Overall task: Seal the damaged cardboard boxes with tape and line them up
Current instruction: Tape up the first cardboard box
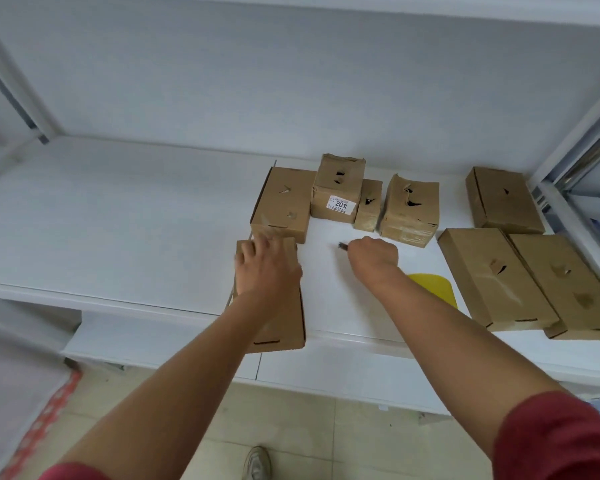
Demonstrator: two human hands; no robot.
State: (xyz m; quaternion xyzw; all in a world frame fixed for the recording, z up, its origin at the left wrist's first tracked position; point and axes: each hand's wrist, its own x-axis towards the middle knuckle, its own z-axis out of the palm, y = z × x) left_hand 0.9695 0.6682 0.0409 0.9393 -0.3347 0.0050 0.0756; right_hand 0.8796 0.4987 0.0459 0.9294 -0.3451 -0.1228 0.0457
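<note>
Left hand (267,268) flat, fingers spread, pressing near box (274,317) at shelf (118,220) edge. Right hand (373,256) fisted round small dark tool (343,245). Torn boxes (347,195) clustered behind; tape not discernible.

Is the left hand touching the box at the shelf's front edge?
Touching. The head view shows the left hand lying flat on top of the front box, fingers spread over its far end with no gap showing.

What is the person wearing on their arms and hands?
No gloves: the left hand and right hand are bare, and so are both forearms. Dark red sleeves cover only the upper arms. No watch or rings show.
</note>
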